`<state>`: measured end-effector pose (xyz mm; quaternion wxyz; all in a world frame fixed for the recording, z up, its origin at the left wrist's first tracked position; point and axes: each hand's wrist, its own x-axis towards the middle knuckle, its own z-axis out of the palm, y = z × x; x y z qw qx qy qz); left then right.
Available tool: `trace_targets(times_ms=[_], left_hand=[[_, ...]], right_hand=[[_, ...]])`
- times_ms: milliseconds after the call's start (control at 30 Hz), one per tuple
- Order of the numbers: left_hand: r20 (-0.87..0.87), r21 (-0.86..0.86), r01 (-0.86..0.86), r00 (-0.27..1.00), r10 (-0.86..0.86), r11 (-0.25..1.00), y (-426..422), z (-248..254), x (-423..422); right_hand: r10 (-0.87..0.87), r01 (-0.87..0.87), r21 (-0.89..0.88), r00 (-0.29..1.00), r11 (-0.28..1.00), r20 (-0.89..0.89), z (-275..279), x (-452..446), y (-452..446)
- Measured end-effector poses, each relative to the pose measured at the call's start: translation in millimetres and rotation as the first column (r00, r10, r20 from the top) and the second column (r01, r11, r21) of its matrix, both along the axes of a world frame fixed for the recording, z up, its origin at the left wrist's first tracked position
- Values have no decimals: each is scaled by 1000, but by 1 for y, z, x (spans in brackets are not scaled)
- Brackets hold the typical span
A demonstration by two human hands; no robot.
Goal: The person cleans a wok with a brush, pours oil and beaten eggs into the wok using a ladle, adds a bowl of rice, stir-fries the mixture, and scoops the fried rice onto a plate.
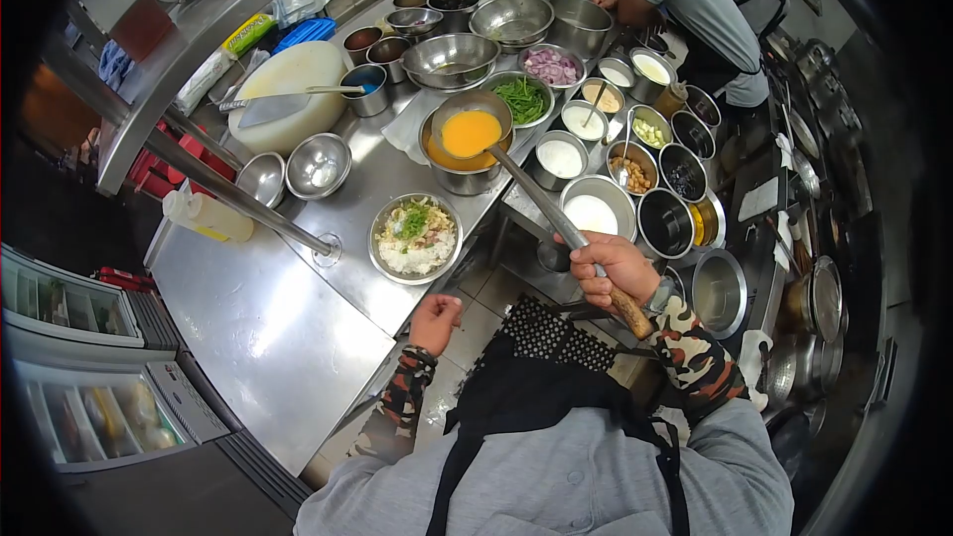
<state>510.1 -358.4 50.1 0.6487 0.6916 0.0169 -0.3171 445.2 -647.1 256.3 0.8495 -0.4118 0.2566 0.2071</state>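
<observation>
My right hand (617, 270) is wrapped round the wooden-ended handle of a large ladle (541, 201). Yellow liquid like beaten egg (471, 133) fills the ladle's bowl, which is over a steel pot (465, 182) with more yellow liquid in it. My left hand (435, 324) is loosely closed at the counter's near edge, with nothing visible in it. Just beyond it stands a steel bowl (417, 276) of rice topped with chopped greens and other bits.
Steel containers of chopped onion (552, 67), green leaves (520, 99) and white liquid (590, 215) crowd the right side. A knife (288, 96) lies across a round white block (288, 129). A metal post (238, 201) rises from the left counter. A co-worker (685, 10) leans in at the back.
</observation>
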Motion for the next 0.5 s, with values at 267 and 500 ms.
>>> trace_targets(times_ms=[267, 500], left_hand=[[-72, -8, -504, 862, 502, 864, 14, -5, 50], [-143, -147, -553, 832, 536, 820, 22, -1, 67]], right_hand=[[-55, 55, 252, 998, 966, -8, -10, -6, -5], [-78, 80, 308, 997, 948, -17, 20, -78, -12]])
